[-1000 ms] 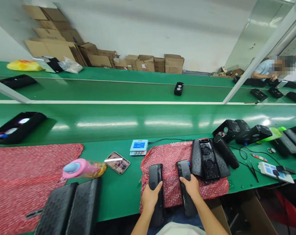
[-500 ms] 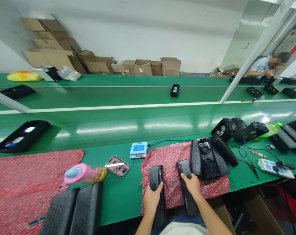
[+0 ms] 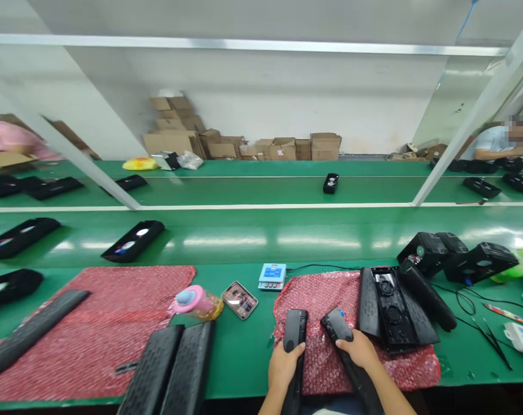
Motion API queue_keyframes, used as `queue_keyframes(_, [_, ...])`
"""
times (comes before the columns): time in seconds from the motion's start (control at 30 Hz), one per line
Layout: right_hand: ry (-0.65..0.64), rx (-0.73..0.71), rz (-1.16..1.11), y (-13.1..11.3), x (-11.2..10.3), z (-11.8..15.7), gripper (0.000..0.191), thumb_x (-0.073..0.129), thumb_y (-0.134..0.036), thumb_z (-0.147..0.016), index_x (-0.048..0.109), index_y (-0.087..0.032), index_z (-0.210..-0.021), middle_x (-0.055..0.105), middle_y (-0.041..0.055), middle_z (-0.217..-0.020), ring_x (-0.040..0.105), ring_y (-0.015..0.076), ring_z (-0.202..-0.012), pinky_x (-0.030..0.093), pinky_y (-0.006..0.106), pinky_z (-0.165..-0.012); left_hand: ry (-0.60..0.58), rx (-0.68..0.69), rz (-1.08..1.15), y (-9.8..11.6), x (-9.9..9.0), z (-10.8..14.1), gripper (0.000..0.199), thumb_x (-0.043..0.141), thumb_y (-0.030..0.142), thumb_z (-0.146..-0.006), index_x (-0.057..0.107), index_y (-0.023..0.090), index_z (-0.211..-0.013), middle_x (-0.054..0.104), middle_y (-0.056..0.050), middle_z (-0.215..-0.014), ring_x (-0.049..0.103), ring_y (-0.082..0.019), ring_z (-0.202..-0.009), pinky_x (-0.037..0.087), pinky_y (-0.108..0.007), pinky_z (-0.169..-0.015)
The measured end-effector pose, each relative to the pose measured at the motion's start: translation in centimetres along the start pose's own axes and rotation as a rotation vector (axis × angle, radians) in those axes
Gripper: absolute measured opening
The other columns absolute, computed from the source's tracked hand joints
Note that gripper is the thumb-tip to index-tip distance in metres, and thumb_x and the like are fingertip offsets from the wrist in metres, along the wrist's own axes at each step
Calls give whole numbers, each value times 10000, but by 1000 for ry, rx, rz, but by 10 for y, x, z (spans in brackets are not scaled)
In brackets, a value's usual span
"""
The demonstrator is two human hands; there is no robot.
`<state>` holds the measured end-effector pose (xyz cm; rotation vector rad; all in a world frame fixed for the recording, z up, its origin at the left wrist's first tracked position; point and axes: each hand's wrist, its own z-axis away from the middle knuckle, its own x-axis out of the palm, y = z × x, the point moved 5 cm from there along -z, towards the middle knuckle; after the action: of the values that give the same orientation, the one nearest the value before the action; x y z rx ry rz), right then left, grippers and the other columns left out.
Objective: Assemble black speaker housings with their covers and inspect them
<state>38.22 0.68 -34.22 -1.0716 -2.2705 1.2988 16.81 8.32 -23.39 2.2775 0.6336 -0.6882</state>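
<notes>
"What do the nearest hands have?"

"The left hand (image 3: 283,366) is closed round a long black plastic housing (image 3: 294,331), thumb on top. The right hand (image 3: 360,349) is wrapped likewise round a second long black plastic housing (image 3: 337,324), its far end tilted leftward."

"Do those pieces touch?"

"No, they're apart, side by side, far ends over the sheet of red bubble wrap (image 3: 322,288). I can't tell whether they rest on it."

"And level with them, well off to the left?"

"Two black textured panels (image 3: 188,369), next to each other."

"Beyond the right hand?"

"An open black plastic casing with two round rings (image 3: 393,314), lying on the wrap."

"Past the panels?"

"A clear bottle with a pink and blue top (image 3: 196,302), a phone with a lit-looking face (image 3: 239,300), then a small pale-blue device with a screen (image 3: 272,276)."

"Farther still?"

"A long black open shell (image 3: 134,241) on a glossy green surface (image 3: 244,225), then brown cardboard boxes (image 3: 175,141) by the pale wall (image 3: 261,98)."
</notes>
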Motion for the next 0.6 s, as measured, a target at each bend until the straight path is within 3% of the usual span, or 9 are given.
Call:
queue_keyframes(0.1, [13,30,40,-2,2,-2,460,561,-489,-799,629,-120,-1064,626,134,-1048,572,296,-1007,381,328,-836,17,6,16,2,-1,4,332,618,334,-800,580,121,-1051,610,-79,-1046,568,-184,-954,405,-305,-869])
queue_keyframes(0.2, [51,52,62,-1,3,-3,632,266,-617,-906,637,-116,-1010,612,157,-1062,546,317,-1055,367,368,-883,25,14,31,2,-3,7,328,624,323,-790,580,129,-1051,611,-77,-1046,570,-188,-950,405,-298,-851])
queue_keyframes(0.3, [58,47,73,3,2,-8,791,39,-610,-924,659,-121,-967,611,163,-1062,537,314,-1074,353,381,-916,26,18,34,2,-4,8,337,630,328,-782,579,131,-1051,610,-74,-1033,567,-190,-938,404,-308,-843])
queue_keyframes(0.6, [78,59,116,14,1,-22,824,38,-628,-911,654,-88,-1001,602,197,-1063,533,361,-1070,358,424,-902,10,7,44,-4,-2,3,343,639,340,-775,587,126,-1037,615,-72,-986,568,-180,-887,418,-335,-844])
